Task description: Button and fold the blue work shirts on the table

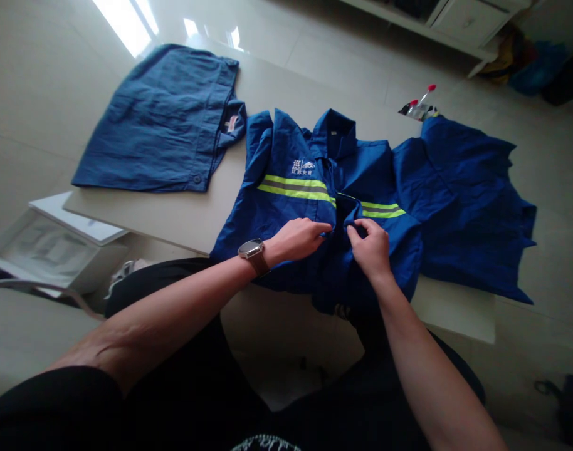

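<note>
Hands close together but not touching — the left hand point(296, 240) on the front edge of a reflective-striped blue work jacket point(296, 188), the right hand point(368, 249) pinching its placket point(350, 228).

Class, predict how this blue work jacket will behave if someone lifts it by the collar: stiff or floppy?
The blue work jacket will probably hang floppy, since its cloth lies in soft folds. It looks thin, so it is likely light for its size. The reflective strips may be slightly stiffer, as they lie fairly flat.

I'm looking into what seems to be a room in a home: a glossy tile floor point(333, 69), a white drawer cabinet point(465, 22), and coloured bags point(535, 66) heaped in the corner.
</note>
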A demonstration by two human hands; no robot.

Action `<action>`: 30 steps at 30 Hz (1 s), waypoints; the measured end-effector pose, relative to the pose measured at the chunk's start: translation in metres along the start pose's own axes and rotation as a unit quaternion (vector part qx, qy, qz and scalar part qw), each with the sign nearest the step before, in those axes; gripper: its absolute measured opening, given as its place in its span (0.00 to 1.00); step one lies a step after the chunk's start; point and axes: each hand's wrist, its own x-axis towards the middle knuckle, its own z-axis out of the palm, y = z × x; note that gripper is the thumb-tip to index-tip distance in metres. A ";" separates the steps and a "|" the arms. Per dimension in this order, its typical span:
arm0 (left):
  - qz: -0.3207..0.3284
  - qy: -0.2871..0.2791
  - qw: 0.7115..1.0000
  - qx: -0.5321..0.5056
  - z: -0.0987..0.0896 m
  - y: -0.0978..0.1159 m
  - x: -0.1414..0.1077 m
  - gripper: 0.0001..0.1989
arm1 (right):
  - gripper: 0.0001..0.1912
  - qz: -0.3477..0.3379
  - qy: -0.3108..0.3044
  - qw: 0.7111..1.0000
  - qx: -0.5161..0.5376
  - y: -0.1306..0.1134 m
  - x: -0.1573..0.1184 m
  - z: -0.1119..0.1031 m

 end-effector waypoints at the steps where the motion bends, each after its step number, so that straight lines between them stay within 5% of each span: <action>1: 0.018 -0.018 1.000 0.016 -0.002 0.000 -0.001 0.15 | 0.03 0.005 0.009 1.000 -0.005 0.000 0.001 -0.001; 5: 0.052 -0.103 0.992 0.047 -0.001 -0.003 -0.003 0.09 | 0.09 -0.006 0.001 1.000 -0.006 -0.005 -0.001 -0.002; 9: 0.056 -0.216 0.974 0.024 0.010 -0.006 -0.006 0.04 | 0.11 -0.074 -0.071 0.994 -0.043 -0.007 -0.008 0.007; 12: 0.056 -0.271 0.961 -0.013 0.011 -0.007 -0.005 0.11 | 0.06 -0.084 -0.123 0.987 -0.063 -0.004 -0.012 0.017; 14: 0.054 -0.228 0.972 -0.032 0.009 -0.007 -0.003 0.15 | 0.03 -0.068 -0.134 0.987 -0.051 -0.003 -0.013 0.021; 16: 0.039 -0.128 0.990 -0.039 0.006 -0.007 0.000 0.15 | 0.02 -0.037 -0.119 0.992 -0.022 -0.005 -0.013 0.021; 21: -0.044 0.072 0.995 -0.045 0.002 -0.004 0.004 0.09 | 0.11 0.036 -0.078 0.991 0.099 -0.016 -0.013 0.012; 25: -0.103 0.103 0.988 -0.043 0.004 -0.002 0.003 0.17 | 0.14 0.058 -0.133 0.973 0.178 -0.025 -0.012 0.006; 30: -0.085 0.047 0.995 -0.016 0.005 0.001 0.003 0.08 | 0.07 0.063 -0.104 0.982 0.147 -0.023 -0.010 0.006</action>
